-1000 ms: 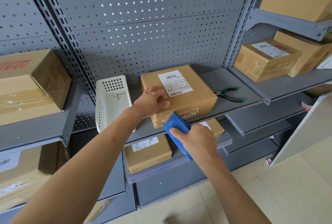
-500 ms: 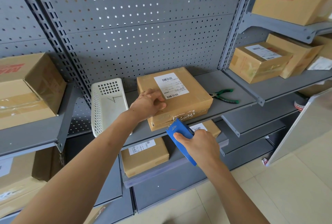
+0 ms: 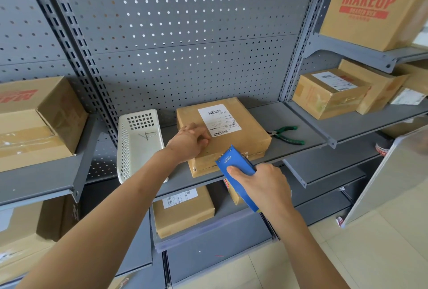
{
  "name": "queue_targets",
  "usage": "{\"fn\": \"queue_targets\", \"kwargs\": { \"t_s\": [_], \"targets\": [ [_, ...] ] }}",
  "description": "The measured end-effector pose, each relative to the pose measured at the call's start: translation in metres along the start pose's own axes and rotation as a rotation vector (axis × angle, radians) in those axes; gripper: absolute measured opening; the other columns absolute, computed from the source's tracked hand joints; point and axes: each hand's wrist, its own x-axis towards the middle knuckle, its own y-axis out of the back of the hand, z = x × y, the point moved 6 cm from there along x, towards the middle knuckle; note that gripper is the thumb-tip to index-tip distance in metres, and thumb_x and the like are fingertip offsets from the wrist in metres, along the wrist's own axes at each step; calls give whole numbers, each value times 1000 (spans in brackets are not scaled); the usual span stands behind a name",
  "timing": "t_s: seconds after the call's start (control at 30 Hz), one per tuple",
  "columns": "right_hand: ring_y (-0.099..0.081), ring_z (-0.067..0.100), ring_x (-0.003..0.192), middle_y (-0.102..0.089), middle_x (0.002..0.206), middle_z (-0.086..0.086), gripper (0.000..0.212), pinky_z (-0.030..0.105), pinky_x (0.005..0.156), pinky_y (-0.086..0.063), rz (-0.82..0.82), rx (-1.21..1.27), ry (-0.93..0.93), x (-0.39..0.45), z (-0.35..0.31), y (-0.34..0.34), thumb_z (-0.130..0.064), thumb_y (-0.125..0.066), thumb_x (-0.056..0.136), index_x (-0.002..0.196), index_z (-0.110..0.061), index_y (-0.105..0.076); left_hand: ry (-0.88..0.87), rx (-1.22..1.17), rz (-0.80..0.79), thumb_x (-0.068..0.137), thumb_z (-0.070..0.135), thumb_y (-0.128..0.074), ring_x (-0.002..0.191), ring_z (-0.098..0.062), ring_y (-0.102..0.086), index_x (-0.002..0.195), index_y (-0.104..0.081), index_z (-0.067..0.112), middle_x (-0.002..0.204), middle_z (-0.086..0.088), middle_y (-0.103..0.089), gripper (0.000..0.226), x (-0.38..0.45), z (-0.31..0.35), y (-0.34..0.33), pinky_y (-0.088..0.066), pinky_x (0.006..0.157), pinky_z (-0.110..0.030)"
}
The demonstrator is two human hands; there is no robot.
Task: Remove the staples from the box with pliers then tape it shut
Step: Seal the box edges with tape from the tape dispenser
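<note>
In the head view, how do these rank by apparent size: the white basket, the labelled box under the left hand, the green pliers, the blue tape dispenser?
Largest to smallest, as they look:
1. Labelled box
2. White basket, not much smaller
3. Blue tape dispenser, nearer the camera and partly hidden by the right hand, so unsure
4. Green pliers

Stockroom, grey pegboard shelving (image 3: 301, 147), labelled cardboard parcels (image 3: 328, 94)

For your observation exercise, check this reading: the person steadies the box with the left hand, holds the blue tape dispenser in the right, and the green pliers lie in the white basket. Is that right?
Not quite. In the head view the green pliers lie on the shelf to the right of the box, not in the white basket. The left hand steadies the box and the right hand holds the blue tape dispenser.
</note>
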Motion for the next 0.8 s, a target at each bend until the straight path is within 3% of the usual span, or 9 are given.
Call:
{"fn": "queue_targets", "kwargs": {
  "t_s": [0.23,0.43,0.67,0.8],
  "targets": [
    [-50,18,51,-51,56,-3,66,29,49,-33,-6,36,65,26,-6,22,-76,-66,80,61,-15,-50,39,36,39,101,35,-49,123,-29,-47,112,-59,25,125,-3,-51,18,2,9,0,-43,104,-41],
    [-56,24,59,-55,62,0,68,32,53,-37,15,44,157,57,-16,46,-79,-63,77,62,-14,-50,119,110,61,105,34,-40,127,-28,-44,136,-51,28,131,-4,-50,33,9,15,0,-38,109,-39],
    [-63,28,68,-63,68,0,67,34,58,-45,54,-31,314,109,-34,75,-83,-54,78,68,-17,-57,211,114,121,103,29,-37,118,-26,-51,130,-61,29,121,-2,-56,36,23,14,4,-42,105,-36],
    [-63,30,72,-62,71,2,62,34,59,-45,36,-47,372,145,-38,81,-78,-54,82,69,-18,-51,246,135,174,102,28,-40,116,-25,-52,127,-66,28,117,-2,-57,35,25,18,7,-45,99,-37]
  ]
}}
